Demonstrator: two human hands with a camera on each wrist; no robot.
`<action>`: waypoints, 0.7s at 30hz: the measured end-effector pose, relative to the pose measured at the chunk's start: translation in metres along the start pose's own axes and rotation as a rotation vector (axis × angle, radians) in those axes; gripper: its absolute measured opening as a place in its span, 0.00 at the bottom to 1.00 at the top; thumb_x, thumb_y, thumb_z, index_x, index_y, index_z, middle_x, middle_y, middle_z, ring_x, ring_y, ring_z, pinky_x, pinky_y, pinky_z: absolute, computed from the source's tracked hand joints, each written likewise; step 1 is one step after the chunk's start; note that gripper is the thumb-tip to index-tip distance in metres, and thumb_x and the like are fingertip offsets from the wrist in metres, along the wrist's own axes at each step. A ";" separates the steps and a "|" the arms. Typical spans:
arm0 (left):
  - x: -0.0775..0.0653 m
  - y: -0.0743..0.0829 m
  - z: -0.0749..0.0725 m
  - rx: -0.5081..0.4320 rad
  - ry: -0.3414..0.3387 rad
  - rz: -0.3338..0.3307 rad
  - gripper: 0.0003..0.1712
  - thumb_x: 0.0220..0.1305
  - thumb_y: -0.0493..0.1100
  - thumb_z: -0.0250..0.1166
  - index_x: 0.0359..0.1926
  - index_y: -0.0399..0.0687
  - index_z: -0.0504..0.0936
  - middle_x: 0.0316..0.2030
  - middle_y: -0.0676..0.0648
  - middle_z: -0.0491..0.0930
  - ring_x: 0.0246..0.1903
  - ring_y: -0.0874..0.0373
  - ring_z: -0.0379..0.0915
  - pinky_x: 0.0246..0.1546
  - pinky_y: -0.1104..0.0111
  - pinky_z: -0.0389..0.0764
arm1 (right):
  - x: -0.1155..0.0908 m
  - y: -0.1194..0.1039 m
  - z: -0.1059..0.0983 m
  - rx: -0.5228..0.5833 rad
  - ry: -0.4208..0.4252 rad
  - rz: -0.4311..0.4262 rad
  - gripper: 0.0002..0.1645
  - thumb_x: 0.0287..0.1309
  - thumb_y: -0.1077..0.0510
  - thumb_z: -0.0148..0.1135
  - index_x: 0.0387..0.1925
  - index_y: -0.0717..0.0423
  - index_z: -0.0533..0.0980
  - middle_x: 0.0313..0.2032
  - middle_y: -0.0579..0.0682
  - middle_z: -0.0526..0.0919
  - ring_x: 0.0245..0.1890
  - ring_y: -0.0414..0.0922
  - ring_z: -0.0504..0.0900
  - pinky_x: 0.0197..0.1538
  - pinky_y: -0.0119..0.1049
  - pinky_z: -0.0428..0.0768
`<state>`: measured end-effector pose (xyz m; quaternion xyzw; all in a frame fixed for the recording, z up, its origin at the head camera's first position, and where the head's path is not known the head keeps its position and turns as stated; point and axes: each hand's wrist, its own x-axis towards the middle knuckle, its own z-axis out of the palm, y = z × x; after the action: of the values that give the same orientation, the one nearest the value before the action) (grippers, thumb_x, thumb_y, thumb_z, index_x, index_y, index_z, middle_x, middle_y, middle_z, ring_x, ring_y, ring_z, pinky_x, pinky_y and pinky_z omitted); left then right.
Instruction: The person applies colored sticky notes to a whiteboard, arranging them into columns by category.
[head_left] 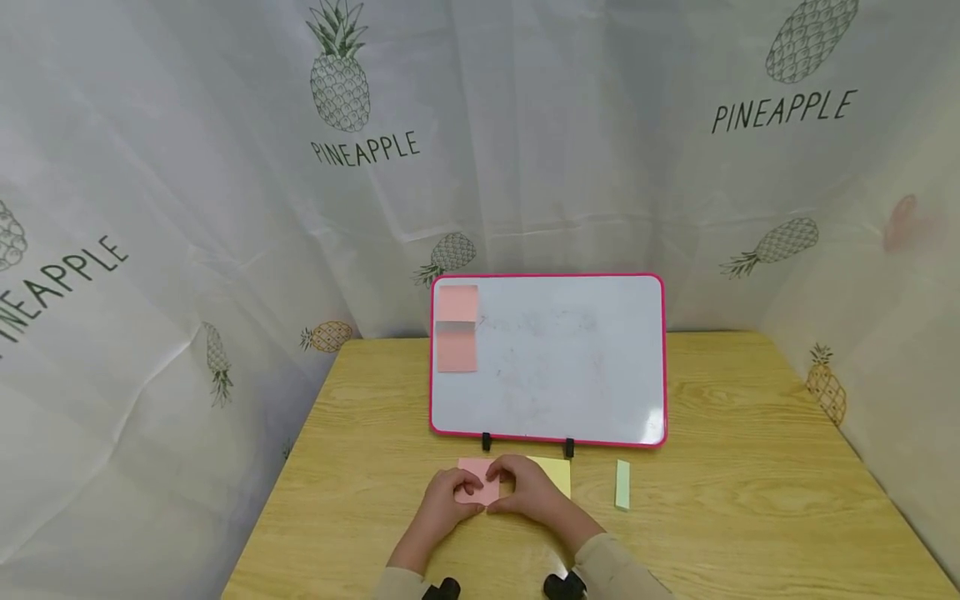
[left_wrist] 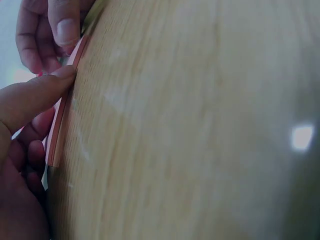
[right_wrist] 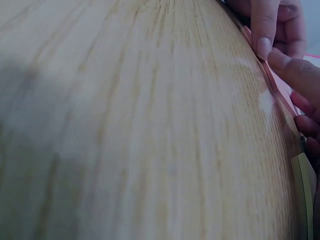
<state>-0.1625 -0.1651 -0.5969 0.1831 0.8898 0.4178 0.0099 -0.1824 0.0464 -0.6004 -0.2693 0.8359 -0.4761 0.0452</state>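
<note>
A pink sticky note pad (head_left: 478,468) lies flat on the table, with both hands at it. My left hand (head_left: 447,498) holds its left side, thumb at the near edge and fingers curled over the top. On the other side, my right hand (head_left: 527,490) grips the pad's right part, its thumb at the near edge close to the left thumb. The left wrist view shows the pad's layered edge (left_wrist: 60,127) under the left thumb. Partly behind my right hand is a yellow sticky note pad (head_left: 555,472).
Beyond the hands a pink-framed whiteboard (head_left: 555,358) stands upright on black feet (head_left: 569,447). Two pink notes (head_left: 457,303) are stuck one above the other at its upper left. A narrow green pad (head_left: 622,484) lies at the right. A pineapple-print curtain (head_left: 540,167) surrounds the table (head_left: 750,483).
</note>
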 end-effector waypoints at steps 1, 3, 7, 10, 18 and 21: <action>0.000 -0.001 0.000 -0.001 -0.002 -0.012 0.15 0.46 0.37 0.78 0.35 0.52 0.83 0.28 0.59 0.74 0.34 0.62 0.65 0.37 0.67 0.69 | 0.000 0.000 0.000 -0.003 -0.007 0.002 0.25 0.39 0.51 0.82 0.40 0.50 0.79 0.38 0.42 0.80 0.38 0.38 0.74 0.44 0.34 0.75; 0.001 -0.002 0.000 -0.007 -0.009 -0.029 0.15 0.47 0.37 0.78 0.35 0.53 0.82 0.29 0.59 0.74 0.35 0.62 0.64 0.38 0.67 0.69 | 0.001 0.001 0.000 -0.017 -0.018 0.003 0.25 0.40 0.51 0.82 0.41 0.49 0.79 0.38 0.41 0.79 0.38 0.37 0.74 0.45 0.34 0.75; 0.001 -0.004 0.000 -0.033 -0.029 -0.048 0.15 0.48 0.38 0.77 0.36 0.53 0.82 0.29 0.59 0.73 0.36 0.61 0.64 0.38 0.67 0.68 | 0.001 0.001 0.001 -0.037 -0.033 0.000 0.24 0.41 0.51 0.81 0.41 0.47 0.78 0.38 0.40 0.78 0.38 0.36 0.73 0.46 0.34 0.75; 0.001 -0.005 -0.001 -0.049 -0.040 -0.051 0.15 0.49 0.38 0.77 0.36 0.53 0.82 0.29 0.59 0.73 0.36 0.62 0.64 0.38 0.67 0.68 | 0.001 0.002 0.001 -0.051 -0.037 -0.011 0.24 0.42 0.51 0.81 0.41 0.47 0.78 0.38 0.40 0.78 0.38 0.36 0.73 0.46 0.34 0.75; 0.000 -0.002 -0.003 -0.036 -0.051 -0.046 0.12 0.52 0.40 0.76 0.36 0.53 0.82 0.30 0.59 0.74 0.36 0.62 0.65 0.38 0.67 0.68 | 0.002 0.001 -0.001 -0.052 -0.049 -0.015 0.21 0.44 0.51 0.79 0.40 0.47 0.78 0.39 0.39 0.79 0.39 0.36 0.74 0.46 0.34 0.76; -0.001 -0.001 -0.003 -0.041 -0.051 -0.047 0.12 0.52 0.39 0.76 0.36 0.53 0.81 0.30 0.58 0.74 0.35 0.61 0.64 0.38 0.67 0.67 | 0.002 0.002 -0.002 -0.049 -0.047 -0.064 0.19 0.45 0.52 0.79 0.38 0.48 0.79 0.39 0.40 0.80 0.39 0.37 0.75 0.46 0.34 0.76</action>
<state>-0.1629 -0.1684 -0.5955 0.1725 0.8845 0.4310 0.0461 -0.1856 0.0478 -0.6000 -0.3080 0.8369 -0.4504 0.0431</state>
